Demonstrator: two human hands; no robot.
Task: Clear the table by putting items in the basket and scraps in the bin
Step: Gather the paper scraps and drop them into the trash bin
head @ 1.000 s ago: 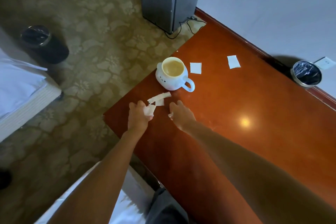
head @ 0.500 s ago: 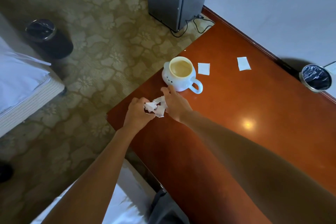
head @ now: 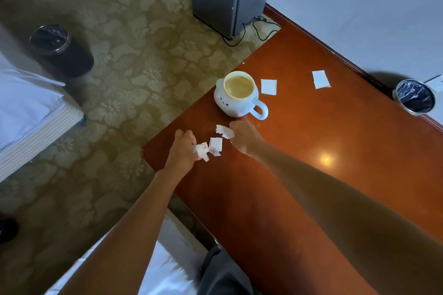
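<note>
Reddish-brown polished wood forms the table (head: 311,175), a smooth, glossy top that shows one bright lamp reflection. At its near left corner both bare hands work over white paper scraps. The left hand (head: 183,151) has its fingers curled tightly around a crumpled scrap (head: 202,151), which sticks out from the thumb side of the fist. The right hand (head: 244,140) has its fingers curled too and pinches a torn scrap (head: 224,131) with ragged edges at the fingertips. A third scrap (head: 215,146), flatter and roughly square, sits between the two hands and just beside the crumpled one; it is not clear whether it rests on the wood or hangs from the left hand. Just beyond the right hand stands a rounded white ceramic mug (head: 236,103), upright, with a looped handle pointing right and tan liquid inside. A flat paper square (head: 268,86) lies just beside the mug, and a paper rectangle (head: 320,79) lies further right, apart from it. A round bin (head: 414,99) with a metal rim and a dark liner stands at the far right edge. A second bin (head: 60,50) of the same kind stands on the floral carpet (head: 143,55), well apart from the table.
</note>
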